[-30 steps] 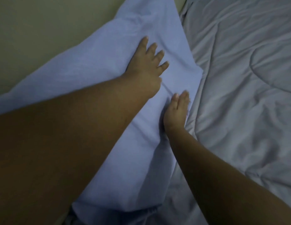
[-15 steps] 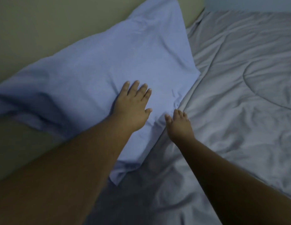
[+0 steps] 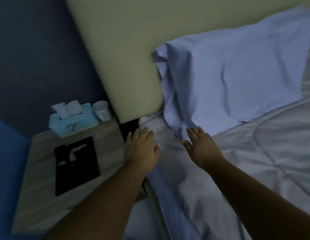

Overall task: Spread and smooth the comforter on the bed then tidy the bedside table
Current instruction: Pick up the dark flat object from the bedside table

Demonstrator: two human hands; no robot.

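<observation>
A pale grey comforter [image 3: 254, 161] covers the bed on the right, with soft creases. A light blue pillow [image 3: 237, 80] leans against the cream headboard [image 3: 126, 54]. My left hand [image 3: 142, 149] lies flat with straight fingers at the comforter's left edge, next to the bedside table [image 3: 47, 193]. My right hand [image 3: 201, 146] is open too, fingers spread, just below the pillow's lower corner. Neither hand holds anything.
On the wooden bedside table stand a light blue tissue box [image 3: 73, 120], a white cup [image 3: 101, 110] and a flat black rectangular item [image 3: 75, 164]. A dark blue wall [image 3: 35, 58] is behind, and something bright blue [image 3: 7, 170] sits at far left.
Both hands have come off the pillow and moved down to the comforter's edge. The view has swung left, bringing the bedside table and headboard corner into sight.
</observation>
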